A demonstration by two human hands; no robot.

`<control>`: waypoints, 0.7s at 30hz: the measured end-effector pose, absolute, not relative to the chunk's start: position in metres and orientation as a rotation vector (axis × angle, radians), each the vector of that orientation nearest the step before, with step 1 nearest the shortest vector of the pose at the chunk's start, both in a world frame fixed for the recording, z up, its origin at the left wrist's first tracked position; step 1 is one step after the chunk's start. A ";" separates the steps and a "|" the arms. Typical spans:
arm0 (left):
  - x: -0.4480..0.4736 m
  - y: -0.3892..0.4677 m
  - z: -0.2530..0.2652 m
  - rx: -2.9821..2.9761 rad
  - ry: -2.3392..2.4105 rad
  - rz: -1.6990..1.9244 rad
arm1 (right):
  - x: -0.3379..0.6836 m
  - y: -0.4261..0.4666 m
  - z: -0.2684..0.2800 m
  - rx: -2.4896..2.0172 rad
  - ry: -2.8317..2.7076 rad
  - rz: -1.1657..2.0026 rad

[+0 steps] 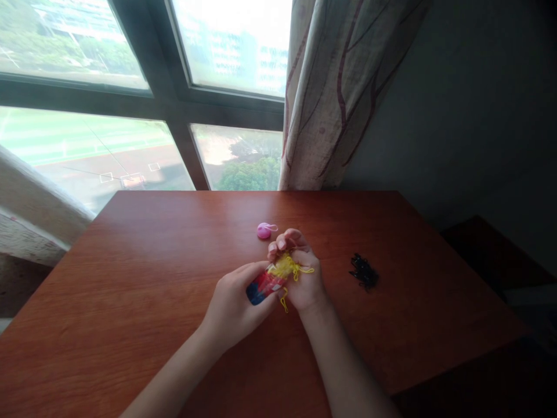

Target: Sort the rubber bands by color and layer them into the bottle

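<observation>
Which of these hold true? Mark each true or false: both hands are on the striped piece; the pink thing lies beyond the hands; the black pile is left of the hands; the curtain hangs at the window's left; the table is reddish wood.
1. Both the left hand and the right hand hold the striped piece with its yellow yarn. True.
2. The pink thing lies beyond the hands. True.
3. The black pile is left of the hands. False: it lies to their right.
4. The curtain hangs at the window's left. False: it hangs at the right.
5. The table is reddish wood. True.
</observation>
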State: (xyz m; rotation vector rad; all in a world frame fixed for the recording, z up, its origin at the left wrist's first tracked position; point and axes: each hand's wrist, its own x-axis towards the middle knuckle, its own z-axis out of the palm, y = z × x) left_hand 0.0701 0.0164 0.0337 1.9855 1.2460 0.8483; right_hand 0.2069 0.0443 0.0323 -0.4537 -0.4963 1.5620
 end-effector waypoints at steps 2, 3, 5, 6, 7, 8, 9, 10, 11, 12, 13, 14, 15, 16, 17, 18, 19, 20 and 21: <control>0.068 0.017 0.034 2.035 1.236 0.851 | 0.209 0.045 0.032 -0.446 -0.521 1.591; 0.067 0.017 0.034 2.054 1.233 0.850 | 0.210 0.045 0.031 -0.442 -0.540 1.604; 0.066 0.017 0.035 2.077 1.230 0.840 | 0.211 0.046 0.031 -0.427 -0.576 1.618; 0.066 0.016 0.035 2.080 1.229 0.831 | 0.211 0.046 0.031 -0.423 -0.589 1.623; 0.067 0.016 0.035 2.081 1.228 0.824 | 0.211 0.046 0.030 -0.427 -0.595 1.625; 0.067 0.016 0.034 2.077 1.231 0.817 | 0.211 0.046 0.030 -0.437 -0.595 1.622; 0.067 0.016 0.034 2.072 1.236 0.809 | 0.211 0.046 0.031 -0.454 -0.587 1.612; 0.068 0.016 0.034 2.065 1.241 0.803 | 0.210 0.046 0.031 -0.473 -0.571 1.598; 0.068 0.016 0.033 2.059 1.247 0.802 | 0.209 0.046 0.031 -0.490 -0.550 1.583; 0.069 0.016 0.033 2.054 1.252 0.801 | 0.209 0.045 0.031 -0.500 -0.529 1.566; 0.069 0.017 0.032 2.050 1.255 0.802 | 0.208 0.045 0.032 -0.505 -0.510 1.551; 0.069 0.017 0.032 2.049 1.255 0.803 | 0.208 0.045 0.033 -0.507 -0.497 1.539; 0.069 0.017 0.032 2.052 1.254 0.802 | 0.208 0.045 0.034 -0.506 -0.488 1.530; 0.069 0.018 0.032 2.056 1.252 0.797 | 0.208 0.045 0.034 -0.506 -0.482 1.526; 0.069 0.018 0.031 2.061 1.247 0.791 | 0.209 0.045 0.035 -0.508 -0.474 1.524; 0.069 0.018 0.031 2.067 1.241 0.783 | 0.209 0.045 0.036 -0.511 -0.465 1.524; 0.069 0.018 0.031 2.071 1.234 0.779 | 0.210 0.045 0.037 -0.514 -0.457 1.523; 0.069 0.018 0.031 2.075 1.229 0.773 | 0.211 0.045 0.038 -0.518 -0.447 1.524; 0.069 0.018 0.031 2.077 1.225 0.768 | 0.212 0.045 0.038 -0.522 -0.437 1.527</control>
